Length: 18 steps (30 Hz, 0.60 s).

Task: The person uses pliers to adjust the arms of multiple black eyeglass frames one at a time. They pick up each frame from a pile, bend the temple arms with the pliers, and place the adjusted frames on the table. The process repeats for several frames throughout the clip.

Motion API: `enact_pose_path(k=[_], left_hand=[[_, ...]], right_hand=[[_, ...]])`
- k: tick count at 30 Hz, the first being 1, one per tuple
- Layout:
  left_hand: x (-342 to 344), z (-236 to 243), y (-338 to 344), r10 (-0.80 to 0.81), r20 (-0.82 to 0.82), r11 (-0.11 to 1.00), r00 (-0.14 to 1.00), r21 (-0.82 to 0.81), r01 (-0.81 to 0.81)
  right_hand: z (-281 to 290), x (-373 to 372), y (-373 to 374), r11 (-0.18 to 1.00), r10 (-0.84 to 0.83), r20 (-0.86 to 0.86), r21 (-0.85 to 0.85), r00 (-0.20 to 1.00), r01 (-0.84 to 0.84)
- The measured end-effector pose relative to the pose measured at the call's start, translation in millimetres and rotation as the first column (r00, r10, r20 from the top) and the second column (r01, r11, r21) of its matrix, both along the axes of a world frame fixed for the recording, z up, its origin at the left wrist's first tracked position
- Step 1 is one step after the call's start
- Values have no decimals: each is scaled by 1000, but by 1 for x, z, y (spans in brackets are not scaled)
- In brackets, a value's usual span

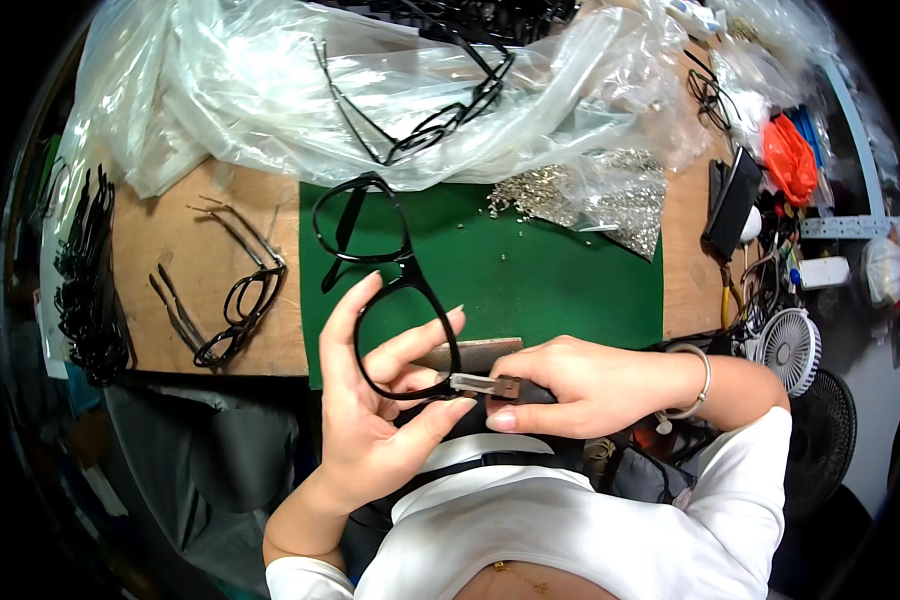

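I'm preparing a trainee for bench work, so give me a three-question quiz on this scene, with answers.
1. Which hand's fingers touch the rim of the held black eyeglass frame?
2. True or false: the small metal parts are piled at the near left corner of the green mat.
3. Fill in: the right hand has a silver ____ around its wrist.

Key: 1. The left hand. 2. False; they're at its far right. 3. Bangle.

Looks steeply down from the wearer's head through a wide fisheye, upright, close above the left hand [362, 425] and right hand [580, 385], and reaches across the table [150, 220] beyond both.
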State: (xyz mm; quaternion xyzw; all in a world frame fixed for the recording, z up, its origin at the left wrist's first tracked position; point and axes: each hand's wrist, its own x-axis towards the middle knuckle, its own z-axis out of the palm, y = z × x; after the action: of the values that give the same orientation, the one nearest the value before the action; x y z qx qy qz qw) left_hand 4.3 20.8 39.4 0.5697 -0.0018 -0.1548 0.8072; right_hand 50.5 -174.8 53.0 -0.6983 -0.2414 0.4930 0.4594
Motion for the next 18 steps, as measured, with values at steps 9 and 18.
enact_pose_path(k=[9,18], left_hand=[[-1,-9,-7,-27,7,998,1000,63,27],[6,-9,-8,7,-64,997,998,71,-2]], right_hand=[[-11,-3,1,988,64,315,-156,947,-15],[-15,25,-25,991,11,128,-137,992,6]])
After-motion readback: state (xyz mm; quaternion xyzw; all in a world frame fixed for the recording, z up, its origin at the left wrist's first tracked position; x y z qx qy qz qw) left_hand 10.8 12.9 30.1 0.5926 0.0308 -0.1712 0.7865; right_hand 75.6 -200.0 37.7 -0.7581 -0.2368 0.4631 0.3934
